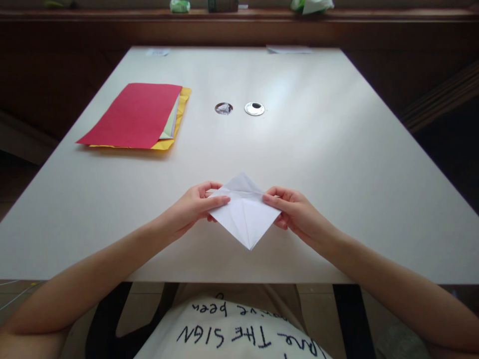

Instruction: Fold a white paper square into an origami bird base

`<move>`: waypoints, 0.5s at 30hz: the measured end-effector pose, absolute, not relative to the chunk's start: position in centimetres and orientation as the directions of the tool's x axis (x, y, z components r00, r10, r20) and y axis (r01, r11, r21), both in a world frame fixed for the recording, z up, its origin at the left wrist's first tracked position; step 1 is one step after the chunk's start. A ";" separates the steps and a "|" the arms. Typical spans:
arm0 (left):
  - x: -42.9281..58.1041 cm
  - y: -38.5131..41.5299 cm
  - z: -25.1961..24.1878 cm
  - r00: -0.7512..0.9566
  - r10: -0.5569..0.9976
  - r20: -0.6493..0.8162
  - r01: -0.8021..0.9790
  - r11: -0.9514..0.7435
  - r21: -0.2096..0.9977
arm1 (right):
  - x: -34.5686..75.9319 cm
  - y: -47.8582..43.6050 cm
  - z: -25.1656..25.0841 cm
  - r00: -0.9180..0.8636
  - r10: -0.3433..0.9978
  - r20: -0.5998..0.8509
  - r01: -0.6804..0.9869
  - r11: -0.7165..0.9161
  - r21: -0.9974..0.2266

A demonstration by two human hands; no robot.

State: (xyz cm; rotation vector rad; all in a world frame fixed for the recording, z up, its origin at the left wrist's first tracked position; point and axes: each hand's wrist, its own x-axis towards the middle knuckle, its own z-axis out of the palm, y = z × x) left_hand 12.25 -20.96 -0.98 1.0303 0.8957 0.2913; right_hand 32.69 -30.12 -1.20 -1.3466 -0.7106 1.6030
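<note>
A folded white paper (pixel 245 214), diamond-shaped with creases, is held just above the near part of the white table (pixel 318 149). My left hand (pixel 192 207) pinches its left corner, thumb on top and fingers behind. My right hand (pixel 294 212) pinches its right corner the same way. The paper's lower point hangs toward me, and its top flap points away.
A stack of coloured sheets, red (pixel 136 114) on top of green and yellow (pixel 179 117), lies at the far left of the table. Two round cable holes (pixel 254 108) sit mid-table. White slips lie at the far edge (pixel 288 49). Dark shelving stands behind.
</note>
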 end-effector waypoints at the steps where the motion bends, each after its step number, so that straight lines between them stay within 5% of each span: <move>1: 12.3 -21.0 -0.9 0.632 0.590 -0.502 0.153 0.541 0.827 | 32.7 -30.1 -1.3 0.015 0.906 -0.422 -0.265 -0.404 -0.876; 5: 12.7 -21.9 -0.7 0.722 0.493 -0.486 0.073 0.644 0.762 | 32.4 -30.5 -1.4 0.133 0.958 -0.253 -0.200 -0.224 -0.954; 10: 12.6 -23.2 -0.3 0.813 0.295 -0.502 0.253 0.597 0.762 | 32.0 -30.8 -1.3 0.235 0.959 -0.159 -0.178 -0.119 -0.977; 15: 12.5 -22.7 -0.1 0.687 0.565 -0.458 0.230 0.429 0.874 | 32.4 -30.7 -1.0 0.225 0.963 -0.147 -0.171 -0.110 -0.979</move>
